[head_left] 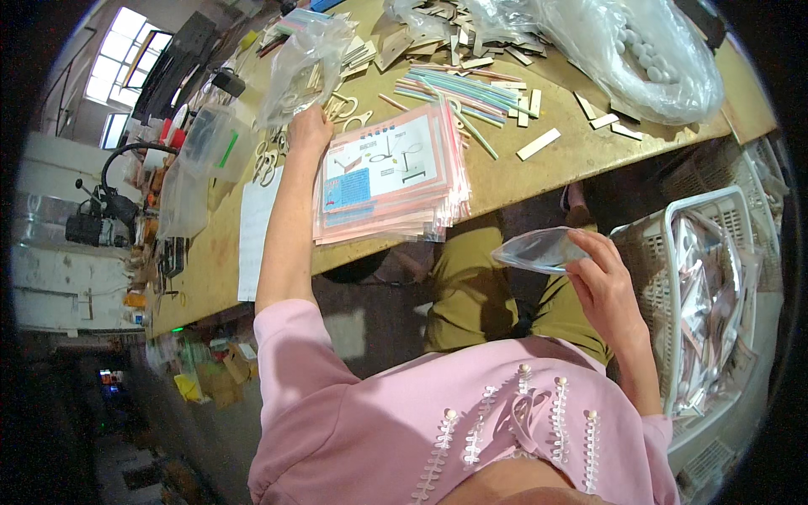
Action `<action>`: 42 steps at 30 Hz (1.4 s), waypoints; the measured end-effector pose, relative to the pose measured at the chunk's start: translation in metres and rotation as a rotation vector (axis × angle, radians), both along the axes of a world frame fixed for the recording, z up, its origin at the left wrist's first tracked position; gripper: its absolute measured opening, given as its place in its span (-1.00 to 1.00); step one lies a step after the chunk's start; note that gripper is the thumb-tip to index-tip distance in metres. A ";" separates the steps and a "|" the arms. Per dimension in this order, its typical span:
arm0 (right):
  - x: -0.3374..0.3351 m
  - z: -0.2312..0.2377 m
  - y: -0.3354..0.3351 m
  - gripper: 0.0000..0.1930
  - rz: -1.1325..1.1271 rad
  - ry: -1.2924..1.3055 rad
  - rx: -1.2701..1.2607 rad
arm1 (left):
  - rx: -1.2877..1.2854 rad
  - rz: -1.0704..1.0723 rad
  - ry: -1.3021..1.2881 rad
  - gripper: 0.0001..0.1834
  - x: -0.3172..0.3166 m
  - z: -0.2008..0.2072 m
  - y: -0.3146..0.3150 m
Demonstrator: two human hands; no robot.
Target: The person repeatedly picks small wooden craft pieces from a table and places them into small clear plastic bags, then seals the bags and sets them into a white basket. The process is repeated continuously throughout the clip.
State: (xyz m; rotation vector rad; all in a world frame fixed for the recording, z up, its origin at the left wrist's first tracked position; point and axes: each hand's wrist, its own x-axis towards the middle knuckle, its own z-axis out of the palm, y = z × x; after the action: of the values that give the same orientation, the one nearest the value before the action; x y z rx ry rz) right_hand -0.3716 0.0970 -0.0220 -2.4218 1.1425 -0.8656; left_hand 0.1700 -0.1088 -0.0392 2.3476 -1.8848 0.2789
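My left hand (310, 131) reaches across the table, fingers curled down at the mouth of a crumpled clear plastic bag (305, 63). What those fingers hold, if anything, is hidden. Pale wooden ring-shaped pieces (345, 108) lie right beside this hand, and more ring pieces (268, 160) lie to its left. Off the table's front edge, above my lap, my right hand (602, 273) pinches a clear flat plastic pouch (539, 250). Between the hands, a stack of pink-edged printed sheets in clear sleeves (387, 172) lies near the table's edge.
Coloured straws (459, 94) and wooden strips (539, 144) lie behind the stack. A large clear bag with white balls (644, 59) sits at the far right. At my right stands a white basket (673, 278) of filled packets. Clear plastic bins (187, 189) stand left.
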 end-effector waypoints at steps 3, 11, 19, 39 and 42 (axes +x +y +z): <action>0.000 0.003 0.001 -0.84 0.010 -0.002 -0.003 | -0.072 0.037 0.049 -0.77 0.000 0.004 0.011; 0.001 0.006 -0.007 -0.83 0.047 -0.071 0.003 | -0.161 -0.441 1.335 -0.83 -0.143 0.058 0.088; 0.014 0.016 -0.032 -0.83 0.123 -0.132 0.014 | 0.236 -0.757 1.132 -0.75 -0.280 0.074 0.140; -0.035 -0.014 -0.015 -0.80 -0.081 -0.055 0.066 | -0.315 -0.264 0.193 -0.62 -0.071 0.001 -0.118; -0.031 -0.014 -0.018 -0.81 -0.056 -0.090 0.039 | -0.373 -0.292 0.957 -0.70 -0.085 0.022 -0.084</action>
State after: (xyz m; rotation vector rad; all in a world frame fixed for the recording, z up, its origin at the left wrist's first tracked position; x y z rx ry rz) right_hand -0.4030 0.0786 -0.0362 -2.3046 1.1876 -0.9505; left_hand 0.0850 -0.1929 -0.0174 1.4898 -1.4606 -0.4183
